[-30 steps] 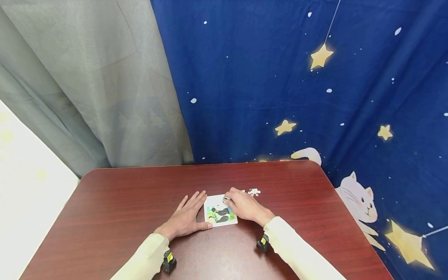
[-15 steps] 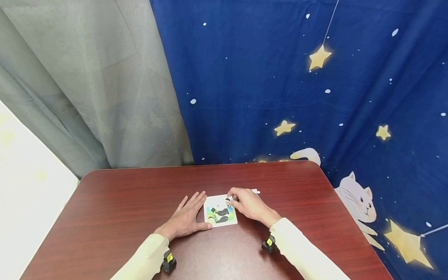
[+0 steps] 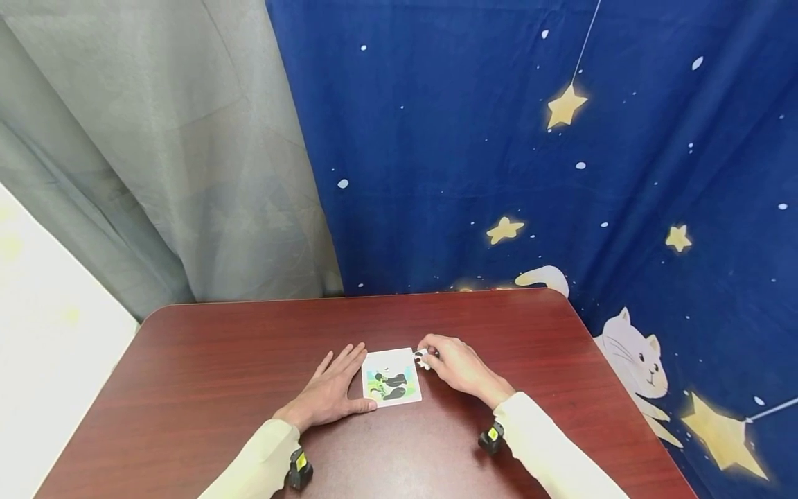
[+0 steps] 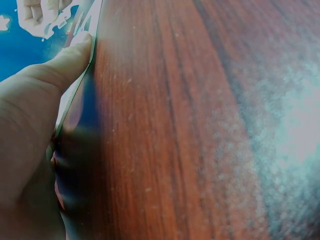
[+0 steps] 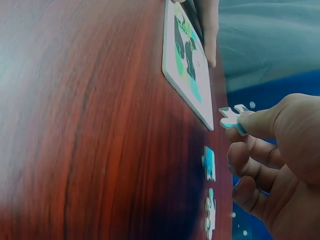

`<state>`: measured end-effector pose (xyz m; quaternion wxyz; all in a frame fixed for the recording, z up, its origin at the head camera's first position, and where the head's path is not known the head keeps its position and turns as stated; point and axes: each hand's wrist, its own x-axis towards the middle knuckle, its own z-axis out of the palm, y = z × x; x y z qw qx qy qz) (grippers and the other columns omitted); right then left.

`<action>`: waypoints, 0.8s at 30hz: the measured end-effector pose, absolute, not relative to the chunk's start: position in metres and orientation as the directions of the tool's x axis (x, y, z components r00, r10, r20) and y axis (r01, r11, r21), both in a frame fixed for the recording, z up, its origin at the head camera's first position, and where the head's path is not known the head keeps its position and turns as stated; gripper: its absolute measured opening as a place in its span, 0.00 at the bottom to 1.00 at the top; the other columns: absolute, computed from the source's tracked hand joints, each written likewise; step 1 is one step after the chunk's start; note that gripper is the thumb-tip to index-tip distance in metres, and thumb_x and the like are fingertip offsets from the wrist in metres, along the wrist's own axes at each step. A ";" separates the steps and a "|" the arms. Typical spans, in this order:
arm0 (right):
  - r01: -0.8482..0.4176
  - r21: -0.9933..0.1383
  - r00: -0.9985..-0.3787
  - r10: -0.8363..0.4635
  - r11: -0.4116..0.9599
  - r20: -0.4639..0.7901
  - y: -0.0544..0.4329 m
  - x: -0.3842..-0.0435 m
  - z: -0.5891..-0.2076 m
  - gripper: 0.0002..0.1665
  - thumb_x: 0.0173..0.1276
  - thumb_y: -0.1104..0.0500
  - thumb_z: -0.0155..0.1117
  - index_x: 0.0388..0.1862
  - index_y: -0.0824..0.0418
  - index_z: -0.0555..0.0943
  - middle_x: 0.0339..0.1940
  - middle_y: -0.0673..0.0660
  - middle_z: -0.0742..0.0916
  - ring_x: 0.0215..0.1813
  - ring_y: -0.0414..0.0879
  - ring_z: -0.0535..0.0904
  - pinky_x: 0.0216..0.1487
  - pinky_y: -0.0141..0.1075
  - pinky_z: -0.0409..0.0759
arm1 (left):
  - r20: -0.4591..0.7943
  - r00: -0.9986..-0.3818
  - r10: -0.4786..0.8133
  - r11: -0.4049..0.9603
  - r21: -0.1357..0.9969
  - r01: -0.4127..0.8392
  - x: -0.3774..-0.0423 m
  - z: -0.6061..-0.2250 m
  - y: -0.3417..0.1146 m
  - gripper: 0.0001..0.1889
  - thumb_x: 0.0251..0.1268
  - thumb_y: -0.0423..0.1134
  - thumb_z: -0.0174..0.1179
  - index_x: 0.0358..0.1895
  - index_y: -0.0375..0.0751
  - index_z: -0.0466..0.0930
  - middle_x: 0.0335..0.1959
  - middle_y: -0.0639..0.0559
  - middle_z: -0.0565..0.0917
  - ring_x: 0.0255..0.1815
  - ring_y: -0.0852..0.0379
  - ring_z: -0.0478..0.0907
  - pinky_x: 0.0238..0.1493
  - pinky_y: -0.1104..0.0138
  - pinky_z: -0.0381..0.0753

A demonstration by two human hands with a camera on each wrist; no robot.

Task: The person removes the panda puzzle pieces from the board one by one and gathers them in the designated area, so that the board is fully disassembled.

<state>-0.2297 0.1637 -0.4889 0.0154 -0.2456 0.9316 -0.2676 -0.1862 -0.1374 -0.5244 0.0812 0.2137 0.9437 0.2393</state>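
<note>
A square panda jigsaw in a white frame [image 3: 391,404] lies on the table, its picture partly filled with pieces. My left hand [image 3: 330,391] lies spread at the frame's left side, thumb on the lower left corner; the thumb [image 4: 75,55] also shows in the left wrist view. Just off the frame's upper right corner, my right hand [image 3: 458,364] pinches a white, black and blue puzzle piece [image 5: 233,120] between thumb and fingers. The right wrist view shows this piece raised off the table, tilted.
Two loose puzzle pieces, a blue one [image 5: 209,163] and a paler one [image 5: 210,215], lie on the table below the right hand; in the head view that hand hides them. The wooden table [image 3: 249,346] ends at a back edge before grey and blue curtains [image 3: 436,173].
My right hand has drawn back to the right from the frame's upper right part, carrying the pinched piece off it. It now covers the loose piece seen earlier. The left hand has stayed put.
</note>
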 end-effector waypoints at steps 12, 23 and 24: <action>-0.375 -0.551 -0.915 -0.393 0.746 0.091 0.199 -0.235 -0.484 0.07 0.76 0.60 0.69 0.50 0.53 0.86 0.33 0.45 0.87 0.32 0.37 0.76 0.38 0.32 0.76 | -0.047 -0.895 0.444 0.792 0.489 0.367 -0.185 -0.524 -0.137 0.57 0.64 0.69 0.68 0.86 0.37 0.55 0.89 0.44 0.56 0.91 0.41 0.48 0.88 0.37 0.43; -0.280 -0.576 -0.954 -0.291 0.768 0.075 0.231 -0.251 -0.492 0.04 0.75 0.60 0.70 0.46 0.54 0.85 0.31 0.45 0.87 0.30 0.37 0.76 0.40 0.33 0.76 | -0.019 -0.895 0.445 0.777 0.505 0.375 -0.185 -0.526 -0.138 0.57 0.63 0.69 0.69 0.85 0.36 0.57 0.89 0.43 0.57 0.91 0.39 0.50 0.88 0.36 0.43; -0.273 -0.582 -0.956 -0.285 0.766 0.073 0.233 -0.253 -0.493 0.04 0.74 0.60 0.70 0.45 0.55 0.85 0.31 0.46 0.87 0.31 0.37 0.77 0.40 0.33 0.76 | -0.013 -0.896 0.444 0.774 0.509 0.376 -0.186 -0.528 -0.139 0.58 0.62 0.69 0.69 0.85 0.37 0.57 0.89 0.43 0.57 0.91 0.39 0.50 0.87 0.36 0.44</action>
